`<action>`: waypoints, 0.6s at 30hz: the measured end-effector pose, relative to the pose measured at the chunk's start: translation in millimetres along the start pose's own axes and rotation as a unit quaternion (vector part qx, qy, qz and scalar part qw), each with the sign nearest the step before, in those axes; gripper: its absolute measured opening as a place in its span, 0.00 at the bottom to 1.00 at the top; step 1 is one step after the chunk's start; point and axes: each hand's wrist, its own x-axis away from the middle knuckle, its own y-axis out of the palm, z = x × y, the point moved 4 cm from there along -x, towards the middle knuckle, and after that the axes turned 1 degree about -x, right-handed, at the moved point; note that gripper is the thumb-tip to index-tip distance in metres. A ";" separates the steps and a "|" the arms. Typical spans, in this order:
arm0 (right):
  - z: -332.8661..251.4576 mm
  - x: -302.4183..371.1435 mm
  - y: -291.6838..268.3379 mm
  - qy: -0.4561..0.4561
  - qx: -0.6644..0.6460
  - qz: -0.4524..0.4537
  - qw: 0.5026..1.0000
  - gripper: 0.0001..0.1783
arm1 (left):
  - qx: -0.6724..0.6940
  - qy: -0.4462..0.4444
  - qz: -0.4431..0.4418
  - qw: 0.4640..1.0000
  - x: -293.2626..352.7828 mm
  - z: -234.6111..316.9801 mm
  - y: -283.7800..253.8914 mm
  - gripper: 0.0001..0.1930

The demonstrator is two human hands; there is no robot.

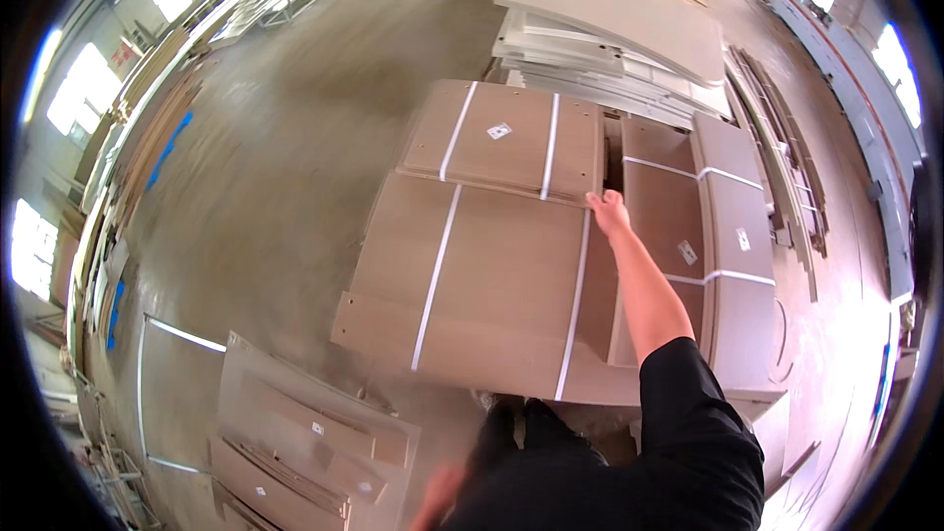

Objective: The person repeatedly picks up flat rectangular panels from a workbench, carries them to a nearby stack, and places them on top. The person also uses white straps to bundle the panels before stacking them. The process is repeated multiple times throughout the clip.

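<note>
My right arm reaches forward over a stack of brown flat panels. My right hand (610, 210) is closed at the near right corner of the upper panel bundle (492, 149), which has two white straps and a small white label. Its fingertips curl over the edge and are partly hidden. Below that bundle lies a larger strapped panel (501, 265). Right of my hand are a narrower strapped bundle (657, 202) and a long strapped one (736, 226). My left hand (440, 494) hangs low near my body, smeared by motion, so its fingers cannot be read.
Another pile of brown panels (285, 403) lies at the lower left, beside a white line on the floor (185, 334). Pale boards (615, 25) are stacked beyond the bundles. Long strips (777, 147) lie to the right, and more boards (162, 128) line the left wall.
</note>
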 end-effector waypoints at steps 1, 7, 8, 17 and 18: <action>-7.6 -16.1 4.0 0.016 0.008 -0.002 1.000 0.48 | 0.043 -0.051 0.024 0.997 7.7 -7.8 6.9 0.20; -12.8 -70.8 20.3 0.095 0.080 -0.030 0.992 0.58 | 0.240 -0.147 0.128 0.951 59.0 -65.1 68.8 0.21; -17.7 -71.8 20.9 0.102 0.079 -0.032 0.991 0.59 | 0.269 -0.144 0.140 0.942 64.1 -77.7 81.3 0.21; 20.7 -127.2 22.1 0.138 -0.201 -0.071 0.967 0.60 | 0.253 -0.140 0.049 0.956 38.6 -24.0 68.6 0.33; 44.4 -147.3 18.6 0.137 -0.271 -0.080 0.949 0.61 | 0.256 -0.121 0.026 0.959 42.8 10.5 48.0 0.34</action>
